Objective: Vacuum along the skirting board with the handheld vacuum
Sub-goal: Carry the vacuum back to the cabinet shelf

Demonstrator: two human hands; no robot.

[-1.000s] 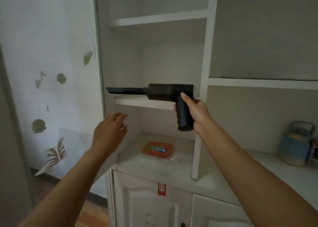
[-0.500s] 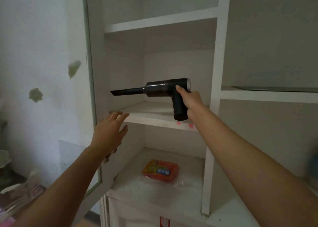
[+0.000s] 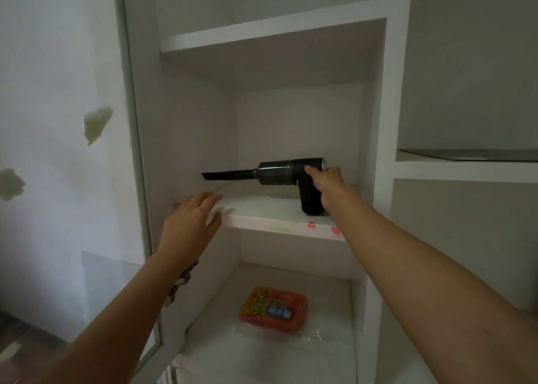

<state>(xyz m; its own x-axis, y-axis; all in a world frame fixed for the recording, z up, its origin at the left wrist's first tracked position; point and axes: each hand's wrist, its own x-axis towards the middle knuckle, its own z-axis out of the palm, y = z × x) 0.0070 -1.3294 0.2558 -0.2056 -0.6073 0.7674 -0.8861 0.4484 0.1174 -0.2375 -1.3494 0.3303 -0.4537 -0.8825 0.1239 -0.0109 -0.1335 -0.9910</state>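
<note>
Upright, black pistol-grip handheld vacuum [image 3: 291, 171], long slim nozzle [image 3: 228, 176].

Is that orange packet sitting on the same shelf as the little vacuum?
No, the orange packet lies one level lower, while the right hand holds the handheld vacuum at the shelf above it.

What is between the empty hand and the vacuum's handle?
Only bare white shelf lies between the left hand and the handle of the vacuum, seen in the head view. The right hand grips that handle.
</note>
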